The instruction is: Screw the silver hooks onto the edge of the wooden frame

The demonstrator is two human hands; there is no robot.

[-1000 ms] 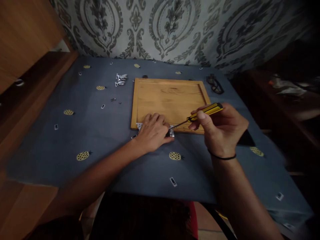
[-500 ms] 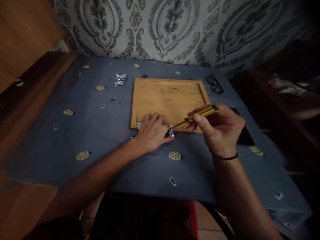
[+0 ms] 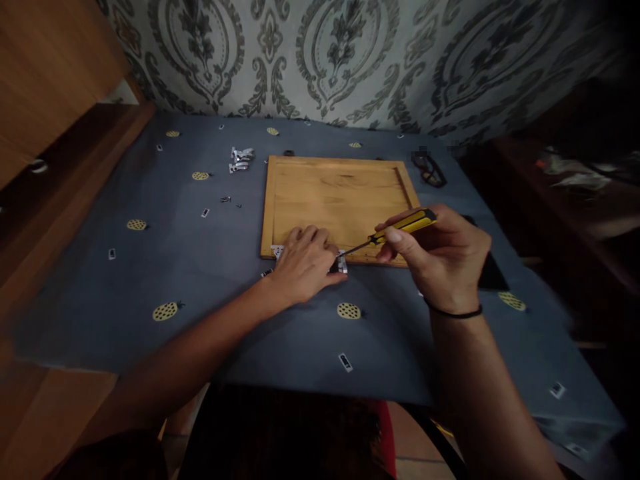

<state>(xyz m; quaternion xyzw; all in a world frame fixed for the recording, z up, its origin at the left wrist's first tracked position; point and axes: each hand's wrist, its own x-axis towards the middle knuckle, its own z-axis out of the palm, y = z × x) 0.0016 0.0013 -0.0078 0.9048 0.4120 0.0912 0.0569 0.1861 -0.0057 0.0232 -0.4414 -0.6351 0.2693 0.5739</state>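
Note:
A wooden panel [image 3: 345, 193] with a raised frame lies flat on the cloth-covered table. At its near edge, my left hand [image 3: 307, 267] is closed over a silvery metal hinge [image 3: 343, 263], pressing it against the frame; most of the metal is hidden under the fingers. My right hand [image 3: 440, 260] pinches the yellow and black handle of a screwdriver [image 3: 403, 227]. Its thin shaft slants down to the left, with the tip at the metal beside my left fingers. Whether the tip sits in a screw is too small to tell.
Several silvery hinges [image 3: 241, 160] lie left of the panel, with small screws [image 3: 226, 199] nearer me. Black-framed glasses [image 3: 429, 169] rest at the back right. A flat black object [image 3: 493, 270] lies partly behind my right hand. A wooden cabinet [image 3: 55, 73] stands at the left.
My right wrist has shifted very slightly to the right, with the screwdriver at nearly the same angle. My left hand and the panel stay in place.

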